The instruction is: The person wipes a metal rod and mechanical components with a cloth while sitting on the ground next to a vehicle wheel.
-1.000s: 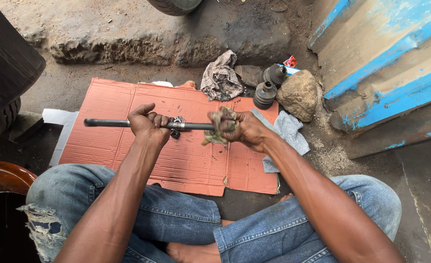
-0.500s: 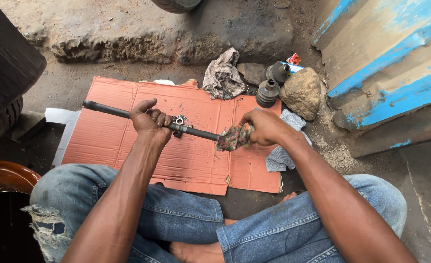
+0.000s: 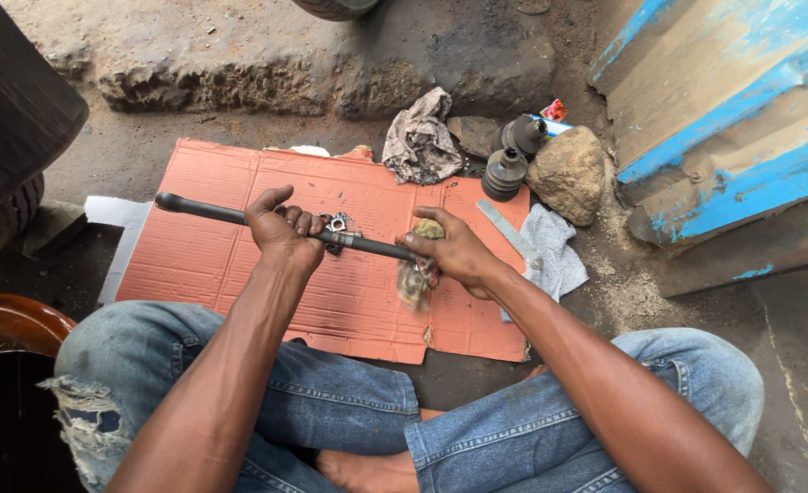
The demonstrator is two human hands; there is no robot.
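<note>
A long dark metal shaft (image 3: 205, 212) is held slanted above a reddish cardboard sheet (image 3: 194, 274). My left hand (image 3: 281, 230) grips the shaft near its middle, just left of a small metal clamp ring (image 3: 337, 224). My right hand (image 3: 445, 248) is closed around the shaft's right end with a dirty greenish rag (image 3: 415, 278) wrapped under the fingers; the shaft's tip is hidden by the rag and hand.
Behind the cardboard lie a crumpled grey cloth (image 3: 419, 141), two black rubber boots (image 3: 506, 169), a rock (image 3: 568, 173), a flat metal blade (image 3: 507, 230) on a pale towel (image 3: 554, 256). A tyre (image 3: 11, 119) stands left, a blue-painted metal panel (image 3: 723, 119) right.
The shaft tilted from level to slanted, right end lower. My right hand with the rag slid along its right end and turned downward. My left hand kept its grip.
</note>
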